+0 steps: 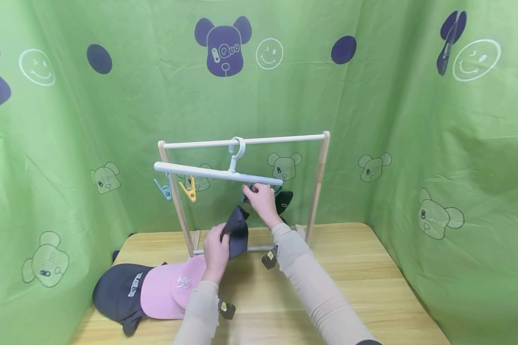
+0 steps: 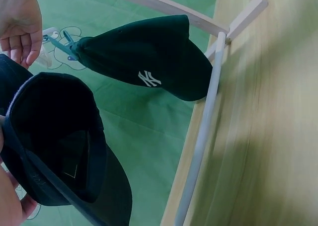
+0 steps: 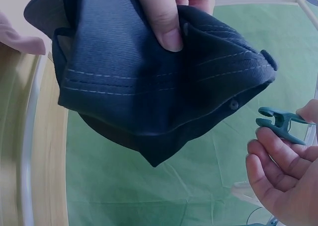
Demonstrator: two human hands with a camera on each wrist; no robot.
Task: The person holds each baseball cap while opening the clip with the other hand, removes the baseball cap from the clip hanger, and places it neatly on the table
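My left hand (image 1: 216,249) holds a dark navy baseball cap (image 1: 238,235) in front of the rack; in the right wrist view the thumb presses its cloth. With my right hand (image 1: 263,201) I pinch the handles of a teal clothespin (image 3: 280,121) under the right part of the white hanger (image 1: 216,173). The pin's jaws point at the cap's corner, apart from it. Just beyond, a dark green cap (image 2: 144,62) with a white emblem hangs from another teal clothespin (image 2: 69,47).
The hanger tilts down rightward on a wooden rack's top bar (image 1: 285,139). A blue clothespin (image 1: 166,189) and a yellow clothespin (image 1: 191,190) hang at its left. A pink cap (image 1: 164,290) and a black cap (image 1: 118,292) lie on the table (image 1: 362,287) at the left.
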